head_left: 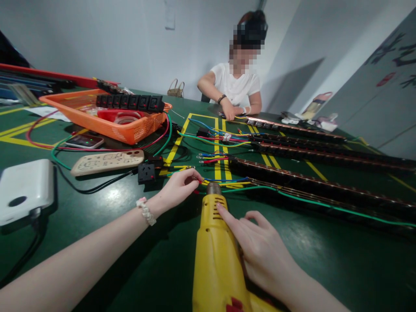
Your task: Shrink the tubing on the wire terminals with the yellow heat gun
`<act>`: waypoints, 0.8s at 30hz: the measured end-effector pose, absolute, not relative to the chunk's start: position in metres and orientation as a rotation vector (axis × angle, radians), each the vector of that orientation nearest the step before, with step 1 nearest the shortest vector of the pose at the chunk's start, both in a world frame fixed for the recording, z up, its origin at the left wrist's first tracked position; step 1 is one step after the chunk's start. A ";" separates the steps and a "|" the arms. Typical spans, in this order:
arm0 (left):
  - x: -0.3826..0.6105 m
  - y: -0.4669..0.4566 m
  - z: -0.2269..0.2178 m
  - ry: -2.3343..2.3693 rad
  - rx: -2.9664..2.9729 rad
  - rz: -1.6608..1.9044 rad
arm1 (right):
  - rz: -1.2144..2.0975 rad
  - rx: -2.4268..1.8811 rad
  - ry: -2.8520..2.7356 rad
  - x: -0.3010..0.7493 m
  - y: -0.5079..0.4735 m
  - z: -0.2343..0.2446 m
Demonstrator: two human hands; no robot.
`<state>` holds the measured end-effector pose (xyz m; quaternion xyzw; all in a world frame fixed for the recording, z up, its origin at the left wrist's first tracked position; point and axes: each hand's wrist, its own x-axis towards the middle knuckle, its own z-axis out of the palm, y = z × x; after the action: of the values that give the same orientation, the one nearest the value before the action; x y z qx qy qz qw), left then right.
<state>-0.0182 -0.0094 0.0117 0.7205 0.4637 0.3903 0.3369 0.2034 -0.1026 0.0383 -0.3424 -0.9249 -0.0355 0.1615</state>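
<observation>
A yellow heat gun (pixel 214 247) is in my right hand (pixel 260 245), whose index finger lies along the vented front of its body. The metal nozzle points away from me, close to a bundle of thin wires (pixel 238 183). My left hand (pixel 182 186) pinches the ends of these wires between thumb and fingers, just left of the nozzle. Blue, yellow and red strands show there; the exact tips are partly hidden by my fingers. The wires run right into a long dark strip (pixel 312 195), with a green wire (pixel 302 203) alongside.
More dark strips (pixel 325 182) with ring-ended wires lie to the right. An orange basket (pixel 130 132), a phone (pixel 85 141), a patterned case (pixel 107 162), a black socket (pixel 146 173) and a white box (pixel 27 190) are on the left. Opposite, a person (pixel 238 82) handles another strip.
</observation>
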 end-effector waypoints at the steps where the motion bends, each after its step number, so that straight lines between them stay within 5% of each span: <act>1: -0.018 -0.009 0.012 1.205 1.879 1.018 | -0.110 -0.980 -2.644 0.203 -0.103 0.039; 24: -0.017 -0.011 0.014 1.194 1.838 1.036 | -0.342 -1.194 -2.537 0.264 -0.108 0.041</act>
<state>-0.0170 -0.0112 0.0139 0.7098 0.4611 0.4003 0.3511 0.2640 -0.1083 0.0407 -0.4173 -0.8869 -0.1196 0.1577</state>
